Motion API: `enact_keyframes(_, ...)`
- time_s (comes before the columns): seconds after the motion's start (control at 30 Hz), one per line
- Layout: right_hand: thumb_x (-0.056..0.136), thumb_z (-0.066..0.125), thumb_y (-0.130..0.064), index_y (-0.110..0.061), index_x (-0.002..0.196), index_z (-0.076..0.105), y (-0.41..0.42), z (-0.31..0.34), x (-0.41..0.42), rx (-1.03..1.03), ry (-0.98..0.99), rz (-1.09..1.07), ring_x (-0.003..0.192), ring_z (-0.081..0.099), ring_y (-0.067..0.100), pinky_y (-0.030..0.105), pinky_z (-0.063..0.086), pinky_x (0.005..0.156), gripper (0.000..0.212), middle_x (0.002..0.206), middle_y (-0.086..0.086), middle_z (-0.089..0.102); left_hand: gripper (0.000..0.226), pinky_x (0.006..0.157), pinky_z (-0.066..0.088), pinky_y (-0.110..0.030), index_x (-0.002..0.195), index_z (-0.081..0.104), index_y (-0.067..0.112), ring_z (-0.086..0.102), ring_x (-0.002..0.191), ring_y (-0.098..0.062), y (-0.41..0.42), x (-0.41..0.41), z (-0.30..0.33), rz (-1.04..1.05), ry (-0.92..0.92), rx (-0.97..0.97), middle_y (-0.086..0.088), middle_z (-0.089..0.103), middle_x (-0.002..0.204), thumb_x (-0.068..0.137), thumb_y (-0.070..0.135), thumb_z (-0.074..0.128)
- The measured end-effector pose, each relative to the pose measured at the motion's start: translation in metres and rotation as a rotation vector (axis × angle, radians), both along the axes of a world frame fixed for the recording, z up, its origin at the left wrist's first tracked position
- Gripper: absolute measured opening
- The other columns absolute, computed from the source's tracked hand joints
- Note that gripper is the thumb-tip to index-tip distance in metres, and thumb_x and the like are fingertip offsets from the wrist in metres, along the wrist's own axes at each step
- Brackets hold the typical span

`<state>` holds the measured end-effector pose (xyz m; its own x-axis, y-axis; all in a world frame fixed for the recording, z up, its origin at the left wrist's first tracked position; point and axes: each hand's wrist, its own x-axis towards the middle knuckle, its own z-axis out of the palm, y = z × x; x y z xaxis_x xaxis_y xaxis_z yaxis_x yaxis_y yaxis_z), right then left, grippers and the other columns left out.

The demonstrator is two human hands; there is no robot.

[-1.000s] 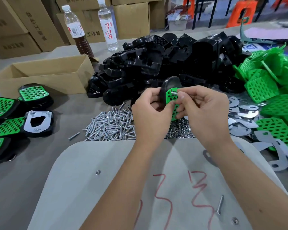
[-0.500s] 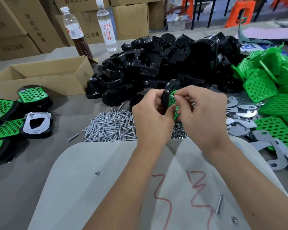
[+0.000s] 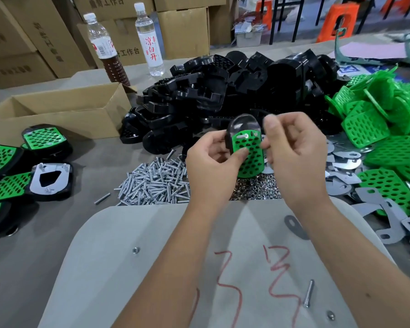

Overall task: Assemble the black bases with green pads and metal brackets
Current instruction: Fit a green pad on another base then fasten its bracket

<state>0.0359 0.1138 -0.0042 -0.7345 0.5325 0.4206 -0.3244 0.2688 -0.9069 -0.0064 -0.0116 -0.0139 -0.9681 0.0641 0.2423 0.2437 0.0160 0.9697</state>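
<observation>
My left hand (image 3: 211,166) grips a black base (image 3: 243,121) with a green perforated pad (image 3: 250,157) on its face, thumb pressed on the pad. The part is held upright above the screw pile. A silver screw (image 3: 243,136) sticks out of a hole near the pad's top left. My right hand (image 3: 294,155) is at the part's right edge with curled fingers; its thumb touches the pad's edge and its index finger stands beside the base's top. A big heap of black bases (image 3: 223,91) lies behind, green pads (image 3: 384,138) lie at the right, and metal brackets (image 3: 388,216) lie at the lower right.
Loose screws (image 3: 156,183) and nuts (image 3: 256,188) are piled under my hands. Finished assemblies (image 3: 45,178) sit at the left near an open cardboard box (image 3: 64,112). Two bottles (image 3: 152,39) stand at the back. A grey board (image 3: 152,256) with a stray screw (image 3: 308,293) lies in front of me.
My right hand pushed the screw into the pad, let go of it and shifted to the part's right edge. The part now faces me more squarely.
</observation>
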Motion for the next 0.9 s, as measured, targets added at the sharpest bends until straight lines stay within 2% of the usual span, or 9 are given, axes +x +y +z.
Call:
enact_keyframes(0.07,0.105,0.055,-0.049,-0.019,0.099,0.064,0.003,-0.003,-0.002,0.085,-0.099,-0.099,0.072,0.057,0.001,0.026,0.047,0.070,0.031,0.083,-0.010,0.065,0.023,0.089,0.063,-0.044,0.106,0.075,0.008,0.076,0.097,-0.032,0.000,0.000,0.003,-0.025,-0.157,0.165,-0.013,0.080,0.099,0.086,0.000,0.081)
enact_keyframes(0.13,0.107,0.051,-0.050,-0.022,0.101,0.065,0.004,-0.008,-0.005,0.115,-0.234,-0.035,0.077,0.060,0.000,0.025,0.047,0.072,0.032,0.087,-0.012,0.066,0.016,0.098,0.059,-0.057,0.103,0.075,0.004,0.074,0.100,-0.033,-0.002,0.001,0.006,-0.063,-0.301,0.308,-0.018,0.078,0.103,0.089,0.010,0.080)
enact_keyframes(0.23,0.106,0.058,-0.039,-0.021,0.101,0.068,-0.001,-0.010,-0.006,0.166,-0.260,0.105,0.069,0.061,0.002,0.021,0.047,0.063,0.021,0.073,-0.015,0.068,0.028,0.098,0.057,-0.061,0.102,0.075,-0.001,0.073,0.094,-0.030,-0.003,0.001,0.010,-0.059,-0.399,0.372,-0.021,0.076,0.102,0.092,0.025,0.078)
enact_keyframes(0.33,0.104,0.064,-0.031,-0.021,0.099,0.067,-0.003,-0.010,-0.005,0.238,-0.182,0.099,0.067,0.065,0.020,0.036,0.050,0.060,0.012,0.069,-0.003,0.070,0.038,0.096,0.059,-0.060,0.110,0.072,-0.008,0.072,0.093,-0.030,-0.005,0.000,0.012,-0.051,-0.437,0.390,-0.025,0.075,0.107,0.095,0.027,0.075)
enact_keyframes(0.47,0.102,0.067,-0.028,-0.019,0.099,0.066,-0.005,-0.012,-0.005,0.265,-0.132,0.064,0.069,0.066,0.029,0.047,0.052,0.065,0.010,0.069,0.001,0.072,0.022,0.100,0.054,-0.065,0.098,0.076,0.001,0.070,0.094,-0.032,-0.005,-0.002,0.012,-0.043,-0.424,0.342,-0.018,0.074,0.098,0.097,0.023,0.073)
enact_keyframes(0.63,0.101,0.068,-0.028,-0.014,0.103,0.069,-0.006,-0.013,-0.005,0.279,-0.110,0.061,0.072,0.070,0.028,0.049,0.056,0.070,0.014,0.070,-0.001,0.073,0.027,0.102,0.055,-0.061,0.117,0.070,0.005,0.070,0.116,-0.037,-0.004,-0.004,0.009,0.047,-0.446,0.363,-0.018,0.073,0.123,0.095,0.020,0.076)
enact_keyframes(0.8,0.101,0.069,-0.026,-0.018,0.105,0.069,-0.010,-0.013,-0.005,0.259,-0.079,0.073,0.063,0.064,0.016,0.039,0.053,0.062,0.009,0.062,-0.010,0.066,0.030,0.101,0.055,-0.062,0.120,0.066,0.002,0.070,0.116,-0.040,-0.002,-0.005,0.008,0.070,-0.471,0.431,-0.022,0.073,0.122,0.095,0.013,0.075)
enact_keyframes(0.87,0.101,0.069,-0.028,-0.017,0.111,0.069,-0.009,-0.013,-0.004,0.216,-0.080,0.115,0.065,0.064,0.009,0.033,0.053,0.064,0.015,0.066,-0.014,0.068,0.023,0.099,0.057,-0.061,0.114,0.068,0.005,0.073,0.110,-0.035,-0.004,-0.006,0.011,0.087,-0.439,0.438,-0.018,0.075,0.117,0.093,0.011,0.076)
enact_keyframes(0.9,0.101,0.069,-0.030,-0.017,0.116,0.067,-0.009,-0.014,-0.004,0.180,-0.101,0.139,0.070,0.067,0.011,0.037,0.056,0.068,0.019,0.074,-0.012,0.072,0.019,0.098,0.057,-0.060,0.110,0.069,0.008,0.074,0.107,-0.032,-0.007,-0.008,0.012,0.114,-0.421,0.441,-0.015,0.075,0.113,0.093,0.010,0.077)
